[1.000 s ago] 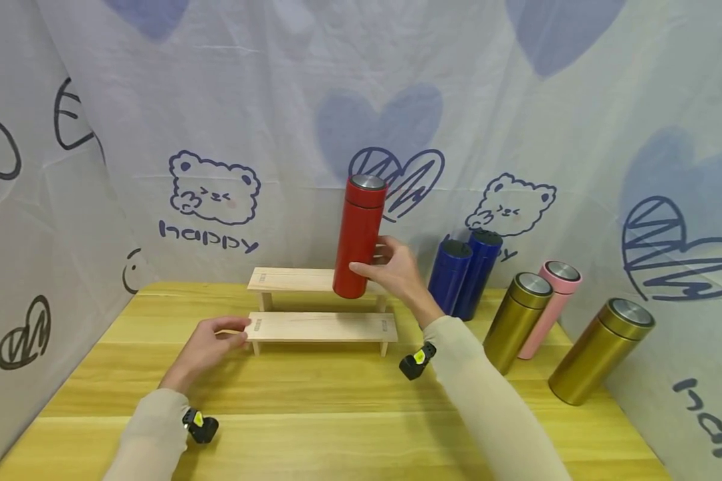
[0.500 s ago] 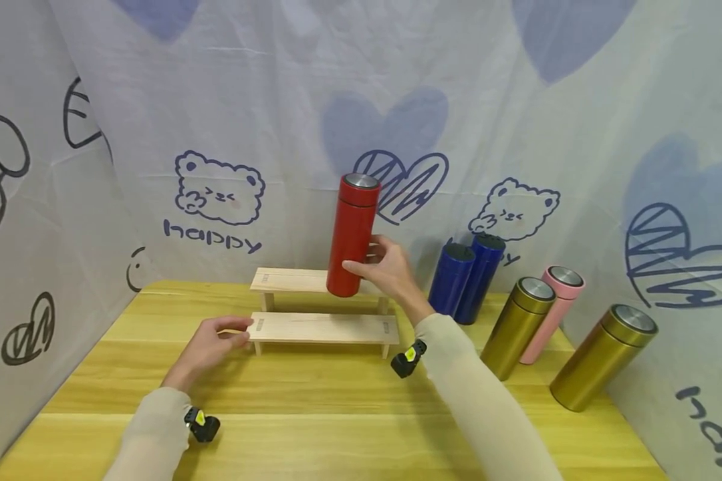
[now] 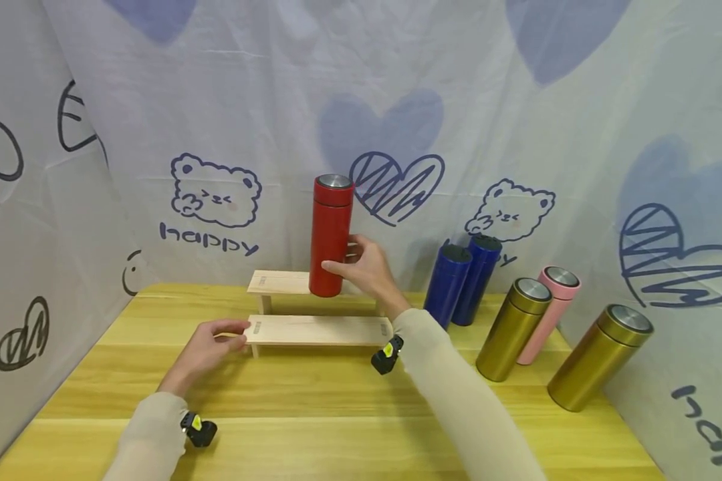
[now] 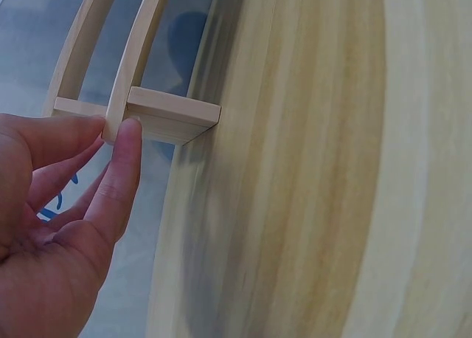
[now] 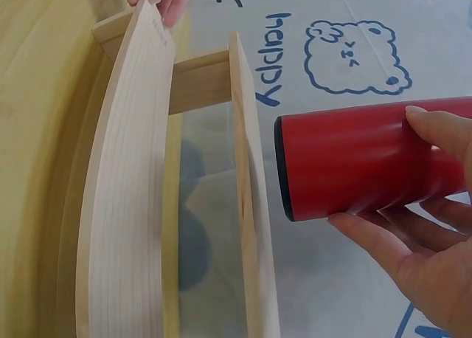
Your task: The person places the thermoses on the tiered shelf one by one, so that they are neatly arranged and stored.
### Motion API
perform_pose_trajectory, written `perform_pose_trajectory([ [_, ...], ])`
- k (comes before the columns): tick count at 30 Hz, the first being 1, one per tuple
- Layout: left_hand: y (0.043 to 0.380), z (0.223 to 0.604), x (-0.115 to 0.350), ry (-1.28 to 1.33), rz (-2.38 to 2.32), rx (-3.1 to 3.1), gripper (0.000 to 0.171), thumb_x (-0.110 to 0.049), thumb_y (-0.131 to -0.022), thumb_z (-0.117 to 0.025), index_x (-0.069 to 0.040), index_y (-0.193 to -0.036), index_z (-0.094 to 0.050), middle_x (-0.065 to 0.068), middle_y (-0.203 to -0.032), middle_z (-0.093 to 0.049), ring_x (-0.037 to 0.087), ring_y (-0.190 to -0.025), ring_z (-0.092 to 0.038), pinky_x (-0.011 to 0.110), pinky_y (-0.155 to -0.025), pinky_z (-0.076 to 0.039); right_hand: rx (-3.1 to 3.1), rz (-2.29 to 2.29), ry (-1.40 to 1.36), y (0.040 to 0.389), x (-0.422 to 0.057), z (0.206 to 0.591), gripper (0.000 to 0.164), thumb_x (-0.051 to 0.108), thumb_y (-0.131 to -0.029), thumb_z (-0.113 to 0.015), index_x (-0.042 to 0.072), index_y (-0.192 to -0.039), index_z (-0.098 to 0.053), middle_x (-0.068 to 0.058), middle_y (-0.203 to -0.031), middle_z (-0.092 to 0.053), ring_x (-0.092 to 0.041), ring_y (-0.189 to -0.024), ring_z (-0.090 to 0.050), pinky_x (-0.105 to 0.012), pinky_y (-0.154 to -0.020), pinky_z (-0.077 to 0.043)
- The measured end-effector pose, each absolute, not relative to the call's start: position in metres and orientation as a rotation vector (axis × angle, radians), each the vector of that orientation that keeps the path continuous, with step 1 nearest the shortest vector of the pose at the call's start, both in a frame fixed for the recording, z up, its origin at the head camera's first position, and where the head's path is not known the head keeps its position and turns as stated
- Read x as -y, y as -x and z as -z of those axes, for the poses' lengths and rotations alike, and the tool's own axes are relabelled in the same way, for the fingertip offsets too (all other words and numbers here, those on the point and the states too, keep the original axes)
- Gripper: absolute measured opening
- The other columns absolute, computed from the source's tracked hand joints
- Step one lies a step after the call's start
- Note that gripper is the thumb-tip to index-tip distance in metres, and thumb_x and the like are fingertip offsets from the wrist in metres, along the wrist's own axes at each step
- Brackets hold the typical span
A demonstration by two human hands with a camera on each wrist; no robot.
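Note:
My right hand (image 3: pixel 367 270) grips a red vacuum flask (image 3: pixel 331 234) with a steel-topped lid, thumb on one side and fingers round the other. The flask is upright over the upper step of a two-step wooden stand (image 3: pixel 313 329). In the right wrist view, the black base of the red flask (image 5: pixel 354 164) shows a gap from the upper board (image 5: pixel 247 168). My left hand (image 3: pixel 207 351) pinches the left end of the lower board; in the left wrist view, the left hand (image 4: pixel 66 205) has thumb and fingertip on either side of that board (image 4: pixel 122 94).
To the right on the wooden table (image 3: pixel 313 434) stand two blue flasks (image 3: pixel 448 284) (image 3: pixel 478 280), a pink flask (image 3: pixel 550 314) and two gold flasks (image 3: pixel 514 327) (image 3: pixel 598 357). A printed white curtain (image 3: pixel 277 100) hangs close behind the stand and along both sides.
My right hand has moved left with the red flask, from the right part of the upper step toward its middle. My left hand stays at the lower board's end.

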State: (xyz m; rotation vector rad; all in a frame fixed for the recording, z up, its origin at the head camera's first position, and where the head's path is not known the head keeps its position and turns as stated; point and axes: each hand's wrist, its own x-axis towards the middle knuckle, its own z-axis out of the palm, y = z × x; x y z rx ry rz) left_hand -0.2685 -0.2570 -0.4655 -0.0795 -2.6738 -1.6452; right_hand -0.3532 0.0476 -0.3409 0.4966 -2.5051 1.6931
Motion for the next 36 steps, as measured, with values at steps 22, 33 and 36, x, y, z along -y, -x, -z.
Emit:
perform_pose_trajectory([
  [22,0.268,0.467,0.259,0.091,1.616,2.684,0.040,-0.008,-0.100,-0.065,0.006,-0.138,-0.061,0.029,-0.140,-0.061,0.024,-0.105,-0.073,0.016,-0.080,-0.054,2.453,-1.675,-0.547,0.363,-0.002,0.342,0.065,0.020,-0.085,-0.084,0.001,-0.141,-0.056,-0.019,-0.128,-0.070,-0.035,-0.111,-0.069,-0.042,-0.097,-0.059],
  [33,0.269,0.466,0.259,0.086,1.646,2.672,0.041,-0.008,-0.100,-0.065,0.006,-0.138,-0.060,0.030,-0.141,-0.061,0.022,-0.104,-0.073,0.017,-0.080,-0.055,2.441,-1.683,-0.506,0.365,0.013,0.346,0.064,0.019,-0.086,-0.084,0.001,-0.141,-0.056,-0.017,-0.126,-0.070,-0.032,-0.108,-0.070,-0.041,-0.096,-0.059],
  [36,0.269,0.467,0.260,0.091,1.646,2.672,0.041,-0.008,-0.100,-0.064,0.006,-0.138,-0.060,0.030,-0.140,-0.061,0.023,-0.104,-0.073,0.017,-0.080,-0.055,2.428,-1.688,-0.494,0.366,0.018,0.347,0.064,0.018,-0.086,-0.084,0.001,-0.141,-0.056,-0.018,-0.126,-0.070,-0.033,-0.108,-0.070,-0.041,-0.095,-0.059],
])
